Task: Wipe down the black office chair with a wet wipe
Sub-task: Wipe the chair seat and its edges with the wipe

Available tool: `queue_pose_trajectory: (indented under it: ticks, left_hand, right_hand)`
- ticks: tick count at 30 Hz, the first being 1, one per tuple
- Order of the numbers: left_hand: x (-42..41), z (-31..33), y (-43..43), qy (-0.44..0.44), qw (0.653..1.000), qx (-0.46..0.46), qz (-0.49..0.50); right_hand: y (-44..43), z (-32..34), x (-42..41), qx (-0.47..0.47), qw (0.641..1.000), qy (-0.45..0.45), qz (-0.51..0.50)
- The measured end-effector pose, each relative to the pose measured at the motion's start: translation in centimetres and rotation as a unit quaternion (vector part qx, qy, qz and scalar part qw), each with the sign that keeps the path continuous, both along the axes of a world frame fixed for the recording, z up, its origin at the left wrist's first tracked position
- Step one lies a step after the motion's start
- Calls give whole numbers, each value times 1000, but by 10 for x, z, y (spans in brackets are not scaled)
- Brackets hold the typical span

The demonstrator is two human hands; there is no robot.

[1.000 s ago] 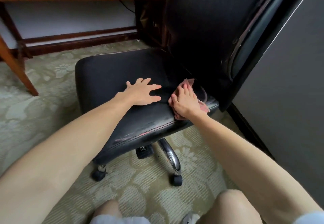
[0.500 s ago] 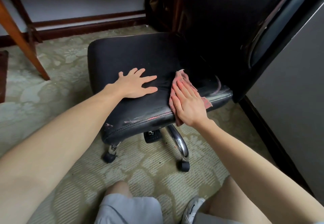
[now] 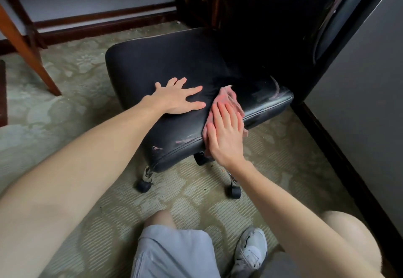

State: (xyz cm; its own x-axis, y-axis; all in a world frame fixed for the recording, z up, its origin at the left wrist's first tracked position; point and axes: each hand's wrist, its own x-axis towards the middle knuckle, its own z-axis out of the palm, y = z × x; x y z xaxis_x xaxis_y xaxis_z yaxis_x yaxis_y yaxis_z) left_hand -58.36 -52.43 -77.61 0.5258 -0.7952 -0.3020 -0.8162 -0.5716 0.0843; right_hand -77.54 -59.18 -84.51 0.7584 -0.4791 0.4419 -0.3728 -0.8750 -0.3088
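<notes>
The black office chair (image 3: 165,60) stands in the middle of the view, its padded seat facing me and its tall backrest at the right. A pinkish wet wipe (image 3: 226,98) lies over the seat's near edge. My right hand (image 3: 225,135) presses flat on the wipe with straight fingers, at the seam of that edge. My left hand (image 3: 180,98) rests flat on the seat just left of the wipe, fingers spread. Pink scuff marks show along the front seam.
Chrome base legs with black casters (image 3: 234,191) stand under the seat on a patterned green carpet (image 3: 65,107). A wooden desk leg (image 3: 26,53) slants at the left. A grey wall with dark skirting (image 3: 340,158) runs along the right. My knees and a white shoe (image 3: 249,251) are below.
My right hand has slid the wipe from the seat's back corner toward the near front edge. My left hand stays flat on the seat. The camera has tilted down.
</notes>
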Motion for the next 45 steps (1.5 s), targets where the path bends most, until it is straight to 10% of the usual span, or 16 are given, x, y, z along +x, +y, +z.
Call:
queue_pose_trajectory:
  ticks: [6, 14, 23, 31, 45]
  left_hand:
    - [1, 0, 14, 1, 1000, -8, -26]
    - [-11, -10, 25, -7, 999, -12, -49]
    - [-12, 0, 24, -16, 999, -6, -48]
    - [-1, 7, 46, 15, 998, -14, -51]
    - [13, 13, 66, 84, 994, -76, -9]
  right_hand:
    - [-28, -4, -5, -58, 997, 16, 41]
    - [-9, -5, 6, 85, 983, -124, -100]
    - [38, -24, -3, 27, 997, -78, 3]
    - [-10, -4, 8, 150, 974, -100, -135]
    - [89, -29, 15, -220, 947, 9, 233]
